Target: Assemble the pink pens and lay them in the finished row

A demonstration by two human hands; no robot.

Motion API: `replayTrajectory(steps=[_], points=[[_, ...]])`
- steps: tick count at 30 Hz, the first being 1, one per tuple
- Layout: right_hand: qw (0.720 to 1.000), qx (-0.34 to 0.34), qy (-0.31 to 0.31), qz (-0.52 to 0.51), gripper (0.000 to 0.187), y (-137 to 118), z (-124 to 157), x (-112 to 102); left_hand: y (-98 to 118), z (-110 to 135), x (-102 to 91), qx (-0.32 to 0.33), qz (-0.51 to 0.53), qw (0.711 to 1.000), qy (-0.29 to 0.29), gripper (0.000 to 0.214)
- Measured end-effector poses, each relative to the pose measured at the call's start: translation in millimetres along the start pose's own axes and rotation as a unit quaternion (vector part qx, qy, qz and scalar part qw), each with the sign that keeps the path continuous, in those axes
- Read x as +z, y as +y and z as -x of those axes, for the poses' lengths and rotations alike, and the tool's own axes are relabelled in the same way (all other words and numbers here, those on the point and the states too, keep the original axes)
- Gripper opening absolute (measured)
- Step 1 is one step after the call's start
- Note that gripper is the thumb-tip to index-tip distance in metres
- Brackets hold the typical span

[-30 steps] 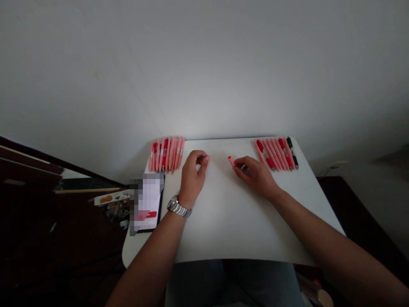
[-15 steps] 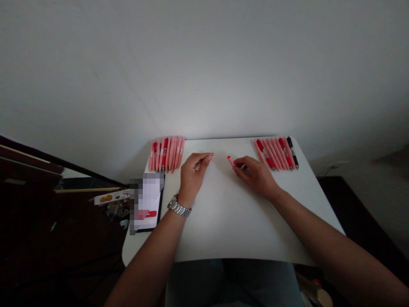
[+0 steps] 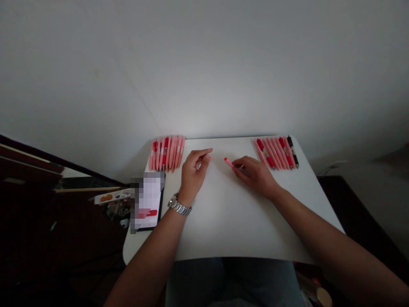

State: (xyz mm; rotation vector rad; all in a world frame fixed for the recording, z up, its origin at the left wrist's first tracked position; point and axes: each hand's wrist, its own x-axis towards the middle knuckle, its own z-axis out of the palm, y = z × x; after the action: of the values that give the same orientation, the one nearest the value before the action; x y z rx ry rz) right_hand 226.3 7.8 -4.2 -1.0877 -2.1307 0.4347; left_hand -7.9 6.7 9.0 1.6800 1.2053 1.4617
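Note:
My left hand [image 3: 192, 172], with a metal watch on the wrist, is closed in a pinch on a small pink pen part [image 3: 209, 157] near the middle of the white table [image 3: 230, 213]. My right hand [image 3: 255, 175] is closed round a pink pen [image 3: 229, 162], whose end sticks out to the left toward the other hand. The two pink pieces are a short gap apart. A row of pink and red pens [image 3: 166, 153] lies at the far left of the table. Another row of pens [image 3: 276, 152], pink, red and one black, lies at the far right.
A phone [image 3: 147, 202] with a lit screen lies on the table's left edge. Dark furniture and clutter fill the left side beyond the table. A plain white wall stands right behind the table. My lap shows below the near edge.
Both hands have drawn slightly closer together. The pink pen end in my right hand has shifted left, and the piece in my left hand has moved a little right.

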Motion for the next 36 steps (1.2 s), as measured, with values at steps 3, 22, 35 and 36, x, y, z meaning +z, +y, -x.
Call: replayTrajectory(steps=[3,22,35,36], points=[[1.0,-0.002,0.0,-0.003,0.012,0.9,0.3,0.2,0.5,-0.3,2.4,-0.02,0.044,0.999,0.016,0.022],[1.0,-0.01,0.012,0.001,0.014,-2.0,-0.8,-2.0,2.2,4.0,6.6,-0.038,0.044,0.997,-0.053,0.016],[1.0,-0.026,0.012,-0.004,0.015,-0.3,-1.3,-1.8,5.4,4.0,6.9,-0.034,0.023,0.997,-0.062,0.011],[1.0,-0.027,0.012,-0.004,0.015,-0.6,-1.5,-1.9,5.6,3.9,6.9,-0.037,0.024,0.997,-0.062,0.011]])
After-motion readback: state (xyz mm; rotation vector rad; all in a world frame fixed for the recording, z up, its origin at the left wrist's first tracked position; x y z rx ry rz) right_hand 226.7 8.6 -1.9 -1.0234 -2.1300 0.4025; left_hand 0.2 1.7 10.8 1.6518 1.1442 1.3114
